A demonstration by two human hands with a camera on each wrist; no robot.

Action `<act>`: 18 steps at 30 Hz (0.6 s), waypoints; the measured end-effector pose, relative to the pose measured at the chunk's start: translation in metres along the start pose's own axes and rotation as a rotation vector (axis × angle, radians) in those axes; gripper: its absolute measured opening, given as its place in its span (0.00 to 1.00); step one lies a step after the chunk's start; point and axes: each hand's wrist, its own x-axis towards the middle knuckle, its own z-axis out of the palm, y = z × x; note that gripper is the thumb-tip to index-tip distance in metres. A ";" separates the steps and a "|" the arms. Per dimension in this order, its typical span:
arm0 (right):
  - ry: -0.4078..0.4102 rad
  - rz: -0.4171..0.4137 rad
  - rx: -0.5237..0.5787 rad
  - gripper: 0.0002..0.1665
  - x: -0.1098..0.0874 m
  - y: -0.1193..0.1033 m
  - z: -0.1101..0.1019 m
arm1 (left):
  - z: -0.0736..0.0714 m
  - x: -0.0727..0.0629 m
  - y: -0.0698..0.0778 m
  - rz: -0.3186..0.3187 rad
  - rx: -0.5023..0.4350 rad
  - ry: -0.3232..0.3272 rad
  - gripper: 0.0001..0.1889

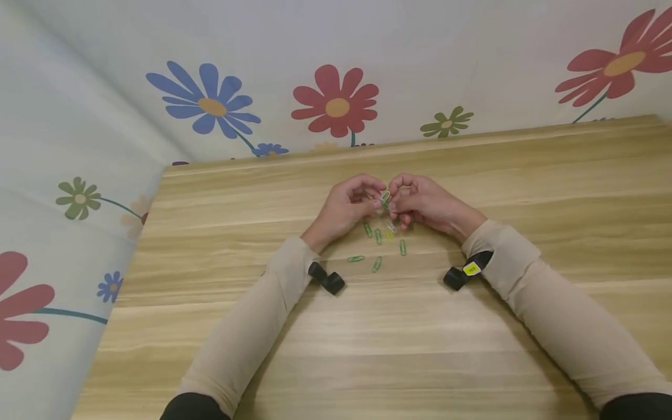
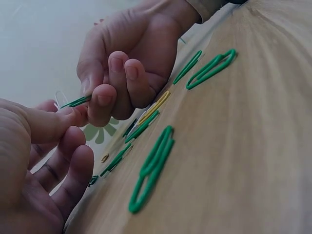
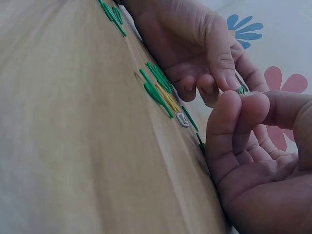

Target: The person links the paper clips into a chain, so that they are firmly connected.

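Near the middle of the table, the left hand (image 1: pixel 346 207) and right hand (image 1: pixel 427 204) meet fingertip to fingertip, just above the wood. Between them are a green paper clip (image 2: pixel 77 102) and a whitish paper clip (image 1: pixel 385 195), touching or overlapping; whether they are linked is hard to tell. Both hands pinch this pair with thumb and fingers, which cover part of it. Below the hands lie several loose green paper clips (image 1: pixel 403 247), a yellow paper clip (image 2: pixel 155 108) and a white paper clip (image 3: pixel 182 120). One green clip (image 2: pixel 151 170) lies closest to the left wrist camera.
The wooden table (image 1: pixel 367 344) extends around both forearms. Behind it hangs a white flower-patterned cloth or wall (image 1: pixel 409 46). A black camera (image 1: pixel 333 283) juts from the left wrist and another black camera (image 1: pixel 455 278) from the right, both close over the tabletop.
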 end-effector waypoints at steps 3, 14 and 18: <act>0.007 0.002 -0.011 0.13 0.002 0.000 0.001 | -0.002 -0.001 0.001 -0.009 0.007 -0.015 0.12; 0.034 -0.010 -0.075 0.12 0.004 0.000 0.003 | -0.006 -0.002 0.000 -0.028 0.008 -0.006 0.07; 0.032 -0.008 -0.077 0.09 0.002 0.001 0.002 | -0.005 -0.001 -0.001 -0.019 -0.032 0.057 0.04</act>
